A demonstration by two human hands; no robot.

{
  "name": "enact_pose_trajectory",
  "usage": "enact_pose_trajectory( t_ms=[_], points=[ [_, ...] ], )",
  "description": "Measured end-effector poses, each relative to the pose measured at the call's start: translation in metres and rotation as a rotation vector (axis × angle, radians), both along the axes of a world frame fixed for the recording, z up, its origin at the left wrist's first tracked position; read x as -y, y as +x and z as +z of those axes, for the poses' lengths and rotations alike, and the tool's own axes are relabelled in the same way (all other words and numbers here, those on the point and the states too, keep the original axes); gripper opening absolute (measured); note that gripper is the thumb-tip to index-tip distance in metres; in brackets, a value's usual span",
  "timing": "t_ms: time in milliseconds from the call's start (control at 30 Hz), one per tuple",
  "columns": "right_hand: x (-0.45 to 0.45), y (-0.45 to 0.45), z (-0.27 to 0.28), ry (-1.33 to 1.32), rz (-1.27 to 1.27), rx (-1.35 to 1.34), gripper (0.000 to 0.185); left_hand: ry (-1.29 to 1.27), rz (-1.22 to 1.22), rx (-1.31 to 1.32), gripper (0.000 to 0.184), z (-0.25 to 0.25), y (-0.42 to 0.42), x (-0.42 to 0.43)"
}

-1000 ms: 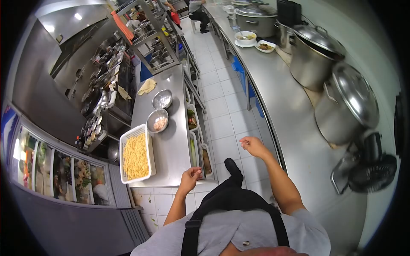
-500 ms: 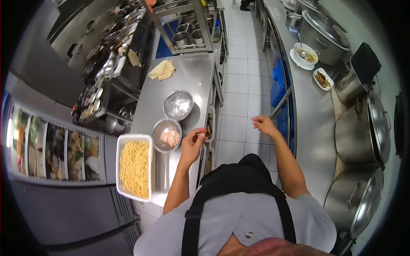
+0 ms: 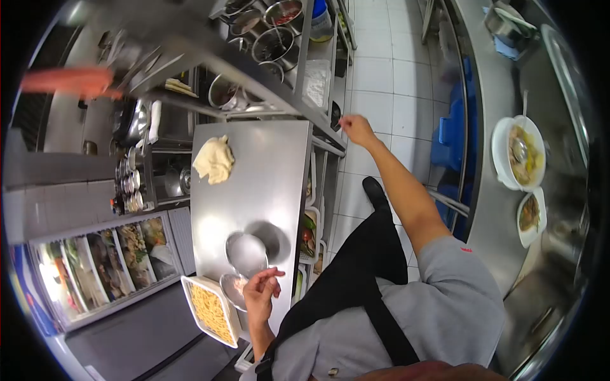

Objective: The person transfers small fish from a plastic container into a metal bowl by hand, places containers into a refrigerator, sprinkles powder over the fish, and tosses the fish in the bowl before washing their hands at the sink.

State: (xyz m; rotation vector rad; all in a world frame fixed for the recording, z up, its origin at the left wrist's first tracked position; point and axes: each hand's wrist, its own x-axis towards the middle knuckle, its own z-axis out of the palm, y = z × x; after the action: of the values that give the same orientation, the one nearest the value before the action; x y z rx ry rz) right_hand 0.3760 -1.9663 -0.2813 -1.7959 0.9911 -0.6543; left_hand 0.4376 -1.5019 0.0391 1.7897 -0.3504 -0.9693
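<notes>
My left hand (image 3: 261, 293) hovers over the near edge of the steel counter, its fingers loosely bent and apart, with nothing seen in them. Beside it is a metal bowl (image 3: 233, 290) of pinkish food, partly hidden by the hand. Another metal bowl (image 3: 247, 253) sits just beyond. A white tub (image 3: 232, 312) of yellow noodles (image 3: 213, 310) stands to the left. My right hand (image 3: 358, 129) is stretched forward over the aisle, near the end of the rack, fingers curled in and nothing visible in them.
A crumpled cloth (image 3: 214, 160) lies on the steel counter (image 3: 254, 190). Metal pots (image 3: 275, 47) crowd the rack ahead. Vegetable containers (image 3: 309, 235) sit under the counter. On the right counter are a white soup bowl (image 3: 519, 152) and a small dish (image 3: 529, 217). A glass-topped fridge (image 3: 108, 273) stands left.
The view has moved forward and turned, bringing the rack closer. My right arm has reached forward towards the rack. My left hand now sits beside the bowls with its fingers looser.
</notes>
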Motion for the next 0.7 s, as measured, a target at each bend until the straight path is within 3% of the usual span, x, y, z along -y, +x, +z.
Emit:
enact_pose_trajectory(
  t_ms=[100, 167, 267, 367, 400, 500, 533, 600, 700],
  points=[
    [0.074, 0.059, 0.026, -0.078, -0.227, 0.093, 0.018, 0.11, 0.006, -0.017, 0.027, 0.004, 0.008, 0.053],
    [0.11, 0.102, 0.024, -0.166, -0.13, 0.148, 0.019, 0.175, 0.022, -0.035, 0.026, 0.002, 0.013, 0.075],
    [0.148, 0.168, -0.008, -0.373, 0.292, -0.126, 0.018, 0.295, 0.021, -0.092, 0.024, 0.01, 0.015, 0.109],
    [0.166, 0.218, -0.027, -0.436, 0.405, -0.511, 0.016, 0.363, 0.03, -0.128, 0.024, 0.015, 0.017, 0.126],
    [0.167, 0.218, -0.035, -0.261, 0.304, -0.53, 0.024, 0.377, 0.039, -0.13, 0.024, 0.017, 0.018, 0.13],
    [0.174, 0.237, -0.065, -0.276, 0.524, -0.957, 0.026, 0.44, 0.078, -0.132, 0.023, 0.022, 0.018, 0.144],
    [0.178, 0.25, -0.079, -0.104, 0.644, -0.893, 0.028, 0.467, 0.081, -0.127, 0.023, 0.022, 0.019, 0.147],
    [0.179, 0.282, -0.109, -0.212, 0.6, -0.804, 0.031, 0.479, 0.102, -0.143, 0.022, 0.021, 0.022, 0.153],
    [0.169, 0.286, -0.095, -0.265, 0.634, -0.724, 0.04, 0.464, 0.125, -0.149, 0.022, 0.018, 0.023, 0.163]
  ],
)
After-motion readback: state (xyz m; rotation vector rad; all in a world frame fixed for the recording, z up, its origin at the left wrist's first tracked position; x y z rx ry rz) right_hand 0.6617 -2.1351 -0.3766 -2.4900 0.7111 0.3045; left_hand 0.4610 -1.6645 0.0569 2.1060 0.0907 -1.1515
